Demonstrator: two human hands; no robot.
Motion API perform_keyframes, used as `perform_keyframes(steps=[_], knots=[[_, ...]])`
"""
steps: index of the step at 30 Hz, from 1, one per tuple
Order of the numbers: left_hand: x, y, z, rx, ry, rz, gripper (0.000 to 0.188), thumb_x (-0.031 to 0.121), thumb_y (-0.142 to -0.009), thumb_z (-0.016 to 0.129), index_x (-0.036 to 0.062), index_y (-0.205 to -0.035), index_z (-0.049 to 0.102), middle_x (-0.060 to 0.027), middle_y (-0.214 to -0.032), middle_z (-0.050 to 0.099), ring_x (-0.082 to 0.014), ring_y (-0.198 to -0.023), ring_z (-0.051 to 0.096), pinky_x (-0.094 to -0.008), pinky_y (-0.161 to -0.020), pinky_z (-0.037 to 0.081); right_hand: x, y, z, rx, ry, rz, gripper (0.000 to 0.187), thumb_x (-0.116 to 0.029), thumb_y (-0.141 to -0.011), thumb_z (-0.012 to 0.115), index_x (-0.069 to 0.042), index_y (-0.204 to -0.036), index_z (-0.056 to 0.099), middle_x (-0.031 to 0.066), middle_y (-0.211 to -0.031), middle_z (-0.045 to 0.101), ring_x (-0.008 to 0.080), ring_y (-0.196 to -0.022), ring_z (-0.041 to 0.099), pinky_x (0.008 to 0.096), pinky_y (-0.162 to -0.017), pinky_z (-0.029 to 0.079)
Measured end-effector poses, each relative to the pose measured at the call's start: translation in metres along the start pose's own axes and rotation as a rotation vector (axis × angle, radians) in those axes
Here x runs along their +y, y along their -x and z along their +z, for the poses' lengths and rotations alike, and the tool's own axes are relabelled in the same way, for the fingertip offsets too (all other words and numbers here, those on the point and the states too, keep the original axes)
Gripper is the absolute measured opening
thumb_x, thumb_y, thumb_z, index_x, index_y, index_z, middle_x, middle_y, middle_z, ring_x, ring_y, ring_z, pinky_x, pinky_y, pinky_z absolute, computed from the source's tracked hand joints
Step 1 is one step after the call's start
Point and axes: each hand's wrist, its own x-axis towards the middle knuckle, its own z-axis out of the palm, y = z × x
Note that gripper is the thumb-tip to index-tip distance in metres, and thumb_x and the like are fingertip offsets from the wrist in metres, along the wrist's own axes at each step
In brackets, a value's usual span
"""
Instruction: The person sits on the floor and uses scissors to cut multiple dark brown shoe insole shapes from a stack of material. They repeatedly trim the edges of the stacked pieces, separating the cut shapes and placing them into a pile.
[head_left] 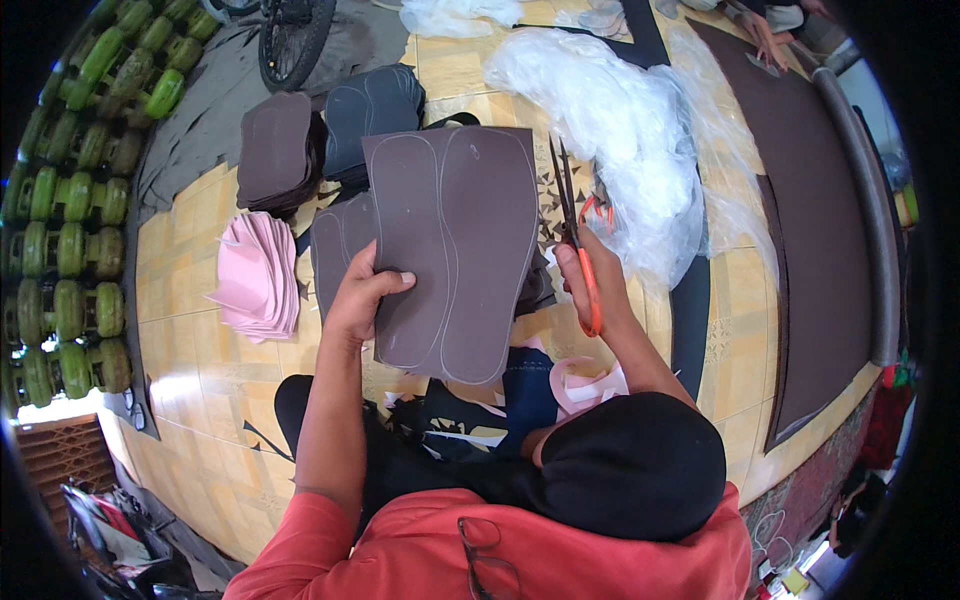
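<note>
My left hand (362,300) grips the left edge of a dark brown sheet (460,240), thumb lying on top. Pale lines on the sheet trace two shoe-sole outlines side by side, and its lower right edge is cut in a curve. To the right of the sheet, my right hand (598,280) is closed round the orange handles of a pair of scissors (588,290). Their dark blades point away from me, slightly apart and clear of the sheet. Partly hidden under the sheet's left side is another marked brown piece (335,250).
Beyond lie a brown stack (275,150) and a dark blue stack (372,105) of cut pieces. Pink pieces (258,275) are piled left. Clear plastic wrap (610,130) spreads at right, beside a long brown sheet (815,230). Another person's hand (768,40) touches that sheet. Scraps surround my legs.
</note>
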Motion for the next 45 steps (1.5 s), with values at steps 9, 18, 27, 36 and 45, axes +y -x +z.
perform_keyframes(steps=[9, 18, 27, 36, 45], knots=[[-0.002, 0.004, 0.004, -0.039, -0.174, -0.058, 0.064, 0.005, -0.059, 0.063, -0.0013, -0.123, 0.059, -0.0102, -0.104, 0.067, -0.0211, -0.092, 0.064, -0.0295, -0.089, 0.048, -0.012, 0.000, -0.005, 0.045, 0.002, -0.073, 0.039, -0.034, -0.092, 0.060, 0.001, -0.080, 0.047, 0.0208, -0.064, 0.048, 0.0368, -0.060, 0.048, 0.0417, -0.057, 0.040], [0.016, 0.006, -0.033, -0.026, -0.225, -0.129, 0.062, 0.006, -0.061, 0.066, -0.0005, -0.123, 0.061, -0.0071, -0.107, 0.066, -0.0177, -0.097, 0.060, -0.0255, -0.093, 0.042, -0.003, 0.009, -0.012, -0.114, -0.126, 0.035, 0.044, -0.037, -0.092, 0.062, 0.001, -0.072, 0.051, 0.0104, -0.057, 0.049, 0.0201, -0.053, 0.042, 0.0352, -0.052, 0.037], [0.003, 0.008, -0.025, -0.308, 0.127, -0.255, 0.058, 0.032, -0.084, 0.067, -0.0014, -0.130, 0.054, -0.0118, -0.110, 0.065, -0.0216, -0.103, 0.060, -0.0309, -0.097, 0.043, -0.010, 0.000, -0.009, -0.139, -0.911, 0.284, 0.019, -0.018, -0.088, 0.057, 0.000, -0.091, 0.052, 0.0084, -0.069, 0.058, 0.0163, -0.051, 0.057, 0.0270, -0.050, 0.047], [-0.064, 0.003, 0.052, -0.133, -0.307, 0.136, 0.051, 0.014, -0.091, 0.062, 0.0069, -0.137, 0.042, -0.0111, -0.127, 0.055, -0.0264, -0.116, 0.054, -0.0406, -0.100, 0.043, -0.014, 0.013, 0.018, -0.081, -0.910, 0.376, 0.011, -0.009, -0.087, 0.053, 0.000, -0.092, 0.050, 0.0093, -0.072, 0.059, 0.0168, -0.056, 0.059, 0.0307, -0.053, 0.052], [-0.030, -0.003, 0.059, 0.141, 0.448, 0.178, 0.045, 0.002, -0.089, 0.061, 0.0034, -0.131, 0.044, -0.0143, -0.125, 0.055, -0.0288, -0.113, 0.058, -0.0485, -0.093, 0.053, -0.007, 0.007, 0.013, 0.025, -0.196, 0.066, 0.039, -0.039, -0.098, 0.047, -0.001, -0.099, 0.052, 0.0055, -0.075, 0.054, 0.0132, -0.061, 0.054, 0.0285, -0.057, 0.048]])
